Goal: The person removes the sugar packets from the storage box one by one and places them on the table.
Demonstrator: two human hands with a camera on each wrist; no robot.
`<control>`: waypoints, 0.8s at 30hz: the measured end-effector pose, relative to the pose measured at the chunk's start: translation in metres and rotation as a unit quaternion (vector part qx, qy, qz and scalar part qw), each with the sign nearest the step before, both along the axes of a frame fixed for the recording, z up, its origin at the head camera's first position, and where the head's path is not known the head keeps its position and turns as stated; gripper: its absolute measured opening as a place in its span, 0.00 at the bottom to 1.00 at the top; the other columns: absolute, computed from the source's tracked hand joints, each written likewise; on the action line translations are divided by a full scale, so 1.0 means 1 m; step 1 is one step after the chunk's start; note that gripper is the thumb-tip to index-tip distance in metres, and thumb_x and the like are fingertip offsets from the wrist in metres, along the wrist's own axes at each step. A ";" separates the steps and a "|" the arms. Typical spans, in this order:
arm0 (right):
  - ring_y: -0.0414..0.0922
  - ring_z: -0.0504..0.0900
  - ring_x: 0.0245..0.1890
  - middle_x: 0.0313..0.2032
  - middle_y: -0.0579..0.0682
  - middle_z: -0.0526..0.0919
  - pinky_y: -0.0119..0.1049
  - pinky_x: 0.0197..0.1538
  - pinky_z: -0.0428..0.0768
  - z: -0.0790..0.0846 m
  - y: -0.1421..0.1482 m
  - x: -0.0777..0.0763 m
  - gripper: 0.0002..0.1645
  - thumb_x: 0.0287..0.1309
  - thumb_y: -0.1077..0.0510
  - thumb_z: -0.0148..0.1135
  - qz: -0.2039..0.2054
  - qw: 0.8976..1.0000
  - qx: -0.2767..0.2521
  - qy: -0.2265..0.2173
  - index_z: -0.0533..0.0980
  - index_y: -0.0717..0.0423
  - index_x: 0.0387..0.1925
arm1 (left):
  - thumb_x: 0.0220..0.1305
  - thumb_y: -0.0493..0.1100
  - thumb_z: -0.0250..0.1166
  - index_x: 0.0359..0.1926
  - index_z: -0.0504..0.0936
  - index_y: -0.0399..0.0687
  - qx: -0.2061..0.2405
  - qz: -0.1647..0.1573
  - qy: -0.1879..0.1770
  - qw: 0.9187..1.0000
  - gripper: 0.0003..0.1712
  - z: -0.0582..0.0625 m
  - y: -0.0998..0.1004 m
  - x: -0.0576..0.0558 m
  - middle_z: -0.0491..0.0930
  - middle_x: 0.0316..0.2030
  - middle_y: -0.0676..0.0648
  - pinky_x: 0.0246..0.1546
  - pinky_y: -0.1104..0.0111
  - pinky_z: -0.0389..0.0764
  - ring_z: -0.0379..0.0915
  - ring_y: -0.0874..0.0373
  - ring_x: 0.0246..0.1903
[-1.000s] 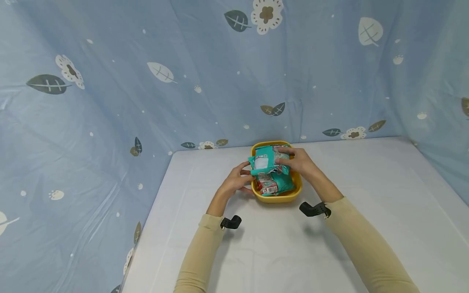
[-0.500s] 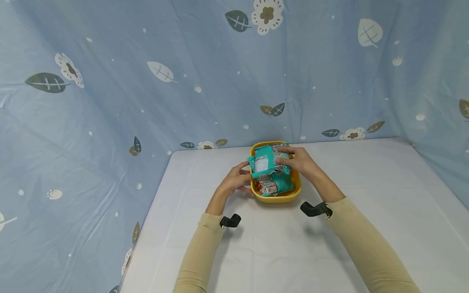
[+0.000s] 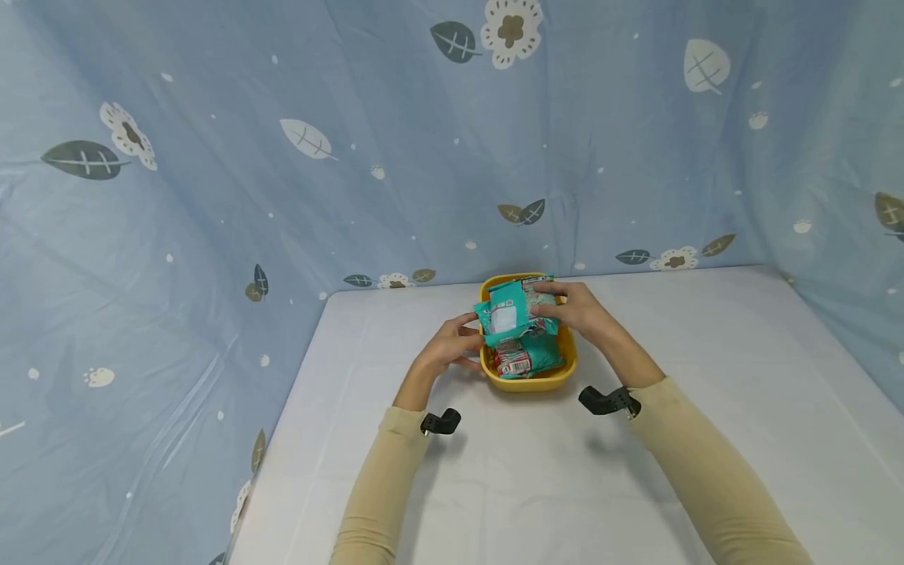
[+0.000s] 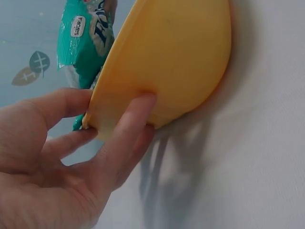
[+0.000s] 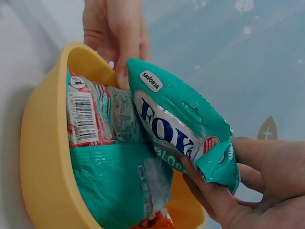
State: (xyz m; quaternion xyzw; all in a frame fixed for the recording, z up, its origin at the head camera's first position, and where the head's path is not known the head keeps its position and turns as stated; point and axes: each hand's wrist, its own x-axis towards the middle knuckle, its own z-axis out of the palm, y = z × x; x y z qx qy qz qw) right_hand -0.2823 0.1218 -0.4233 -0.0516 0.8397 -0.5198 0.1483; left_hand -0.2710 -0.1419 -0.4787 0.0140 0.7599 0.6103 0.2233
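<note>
A yellow plastic tub [image 3: 531, 385] stands on the table, holding a teal snack packet [image 5: 114, 176] with its barcode facing up. My left hand [image 3: 452, 344] grips the tub's left side; the left wrist view shows fingers [image 4: 136, 117] against the outer wall and others at the rim. With my right hand [image 3: 579, 310] I hold a second teal packet [image 5: 167, 117], printed "FOX", by one end. That packet is tilted over the tub and overlaps the first one. In the right wrist view its other end comes close to my left fingers [image 5: 128, 57].
Below the packets, a bit of orange-red wrapping [image 5: 159, 220] shows inside the tub. A white cloth [image 3: 508, 486] covers the table. Behind and to the left hangs a blue leaf-patterned curtain [image 3: 395, 157], close to the tub's far side.
The held packet's left end has tilted slightly. Both hands keep their holds, and the whole scene has shifted a little to the left in the head view.
</note>
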 end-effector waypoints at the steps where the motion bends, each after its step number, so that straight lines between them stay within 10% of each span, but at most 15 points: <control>1: 0.59 0.63 0.68 0.75 0.58 0.56 0.57 0.67 0.77 0.000 0.000 0.000 0.34 0.64 0.54 0.64 0.000 1.000 -0.002 -0.001 0.67 0.52 0.70 | 0.66 0.35 0.61 0.74 0.60 0.53 -0.002 -0.001 0.001 1.000 0.37 0.000 0.000 0.000 0.74 0.59 0.35 0.36 0.55 0.91 0.82 0.45 0.47; 24: 0.56 0.73 0.60 0.72 0.59 0.61 0.53 0.64 0.80 0.011 0.006 0.001 0.34 0.63 0.52 0.65 -0.022 0.999 -0.026 -0.020 0.68 0.52 0.69 | 0.65 0.38 0.64 0.73 0.61 0.57 -0.002 0.001 -0.014 1.000 0.38 0.000 0.001 -0.002 0.72 0.59 0.36 0.35 0.55 0.91 0.81 0.48 0.47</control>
